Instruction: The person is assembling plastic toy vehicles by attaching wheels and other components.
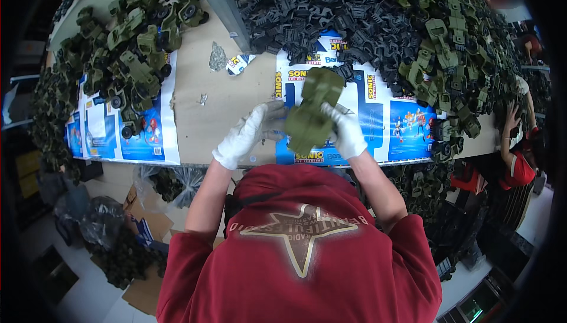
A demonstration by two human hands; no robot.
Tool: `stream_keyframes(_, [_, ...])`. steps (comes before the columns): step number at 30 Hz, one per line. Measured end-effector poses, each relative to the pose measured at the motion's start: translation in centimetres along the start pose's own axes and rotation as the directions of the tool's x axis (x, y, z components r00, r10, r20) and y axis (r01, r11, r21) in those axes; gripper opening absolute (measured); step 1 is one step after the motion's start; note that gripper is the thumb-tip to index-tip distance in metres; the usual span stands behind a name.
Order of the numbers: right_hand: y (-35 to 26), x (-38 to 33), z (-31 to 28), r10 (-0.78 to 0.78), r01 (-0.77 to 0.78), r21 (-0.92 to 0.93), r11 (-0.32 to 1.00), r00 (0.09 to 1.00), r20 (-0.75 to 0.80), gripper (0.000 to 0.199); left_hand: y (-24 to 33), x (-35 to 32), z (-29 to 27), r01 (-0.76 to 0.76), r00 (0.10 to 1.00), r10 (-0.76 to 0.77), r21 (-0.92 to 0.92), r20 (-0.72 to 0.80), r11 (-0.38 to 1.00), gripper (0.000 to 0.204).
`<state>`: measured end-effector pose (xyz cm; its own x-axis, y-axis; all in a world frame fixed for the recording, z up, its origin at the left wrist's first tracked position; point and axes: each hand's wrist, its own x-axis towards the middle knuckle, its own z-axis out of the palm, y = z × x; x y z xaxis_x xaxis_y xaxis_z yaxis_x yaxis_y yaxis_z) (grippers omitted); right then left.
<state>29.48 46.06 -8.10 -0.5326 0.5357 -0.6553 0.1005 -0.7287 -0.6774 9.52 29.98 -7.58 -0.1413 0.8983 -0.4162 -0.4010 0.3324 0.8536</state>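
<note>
My right hand [348, 133], in a white glove, grips the right side of an olive-green plastic toy truck body [313, 110] over the table. My left hand [248, 133], gloved too, is just left of the truck with its fingers stretched out and apart. No object shows in that hand. Under the truck lie blue and white printed sheets [372, 128]. A heap of black plastic toy parts [319, 13] rises beyond my hands.
Piles of green toy trucks lie at the left [139, 57] and right [446, 51] of the brown tabletop [198, 128]. A slanting metal post [221, 7] stands at the back. Torn scraps [218, 57] lie near its foot. Another person's hand [511, 119] is at the far right.
</note>
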Motion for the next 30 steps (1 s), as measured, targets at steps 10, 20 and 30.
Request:
stream_keyframes(10, [-8.6, 2.2, -16.4, -0.323, 0.496, 0.355, 0.792, 0.835, -0.446, 0.019, -5.2, -3.0, -4.6, 0.224, 0.890, -0.254, -0.123, -0.378, 0.967, 0.056])
stream_keyframes(20, [-11.9, 5.2, -21.9, -0.488, 0.533, 0.125, 0.837, 0.830, -0.269, 0.043, -5.2, 0.1, -13.3, -0.097, 0.603, 0.285, 0.286, -0.745, 0.953, 0.051])
stream_keyframes(30, [3.3, 10.9, -3.9, -0.757, 0.410, -0.895, 0.174, 0.638, 0.144, 0.063, 0.8, -12.5, -36.9, 0.593, 0.146, 0.308, 0.332, -0.940, 0.734, 0.120])
